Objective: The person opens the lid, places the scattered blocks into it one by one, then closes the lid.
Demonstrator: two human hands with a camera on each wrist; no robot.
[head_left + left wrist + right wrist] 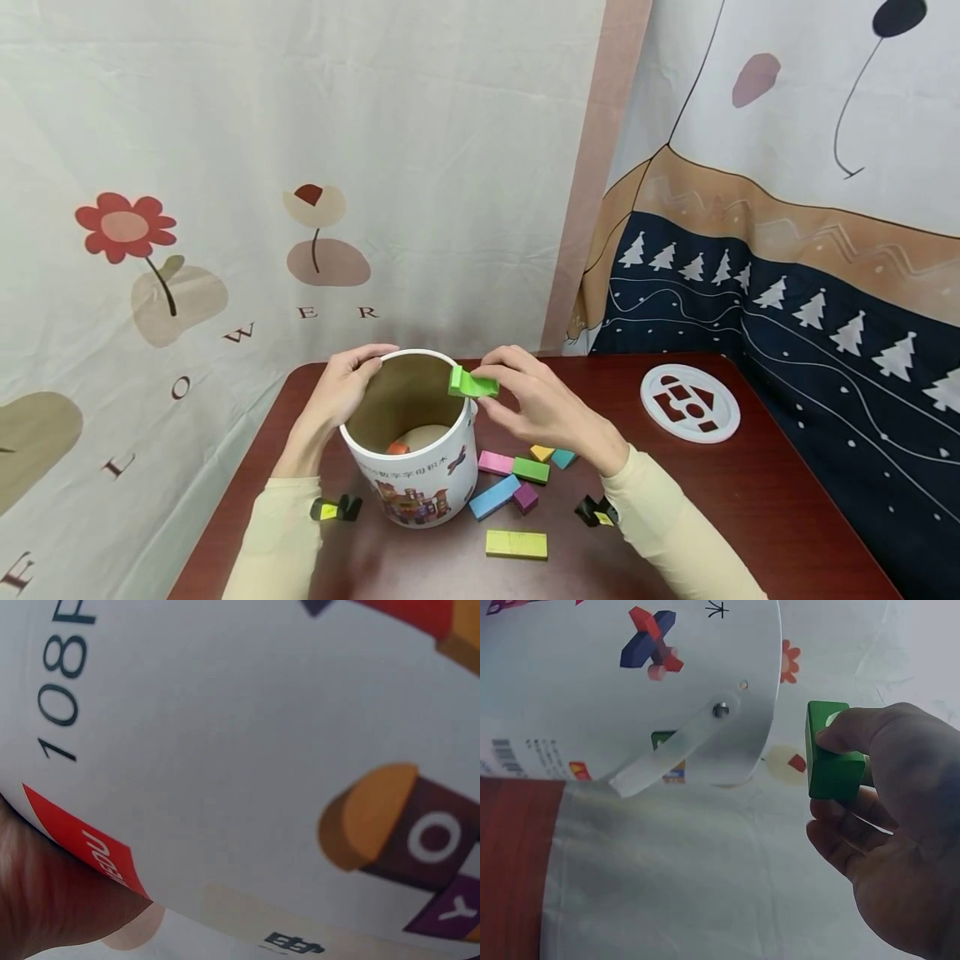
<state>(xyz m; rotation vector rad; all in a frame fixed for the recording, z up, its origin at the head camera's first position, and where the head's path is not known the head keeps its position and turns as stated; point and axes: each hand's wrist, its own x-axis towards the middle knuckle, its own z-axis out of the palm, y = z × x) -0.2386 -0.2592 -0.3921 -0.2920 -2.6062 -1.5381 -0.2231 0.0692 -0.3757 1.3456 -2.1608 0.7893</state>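
A white printed bucket [375, 471] stands on the table, its mouth tipped a little toward me. At the bucket's left rim my left hand [339, 393] grips the edge; the left wrist view shows mostly printed wall, with part of the hand [52, 889] beside it. My right hand [543, 404] pinches a light-green block with a curved notch [463, 384] above the bucket's right rim. In the right wrist view the thumb lies on this green block [832, 776], apart from the bucket. Inside, near the bottom, an orange-red block [397, 448] shows.
Right of the bucket lie several blocks: pink [496, 463], green [531, 471], blue [495, 497], purple [526, 498], orange [542, 452] and teal [563, 458]. A yellow block [517, 544] lies nearer me. A white lid with shaped holes [720, 392] rests at the back right.
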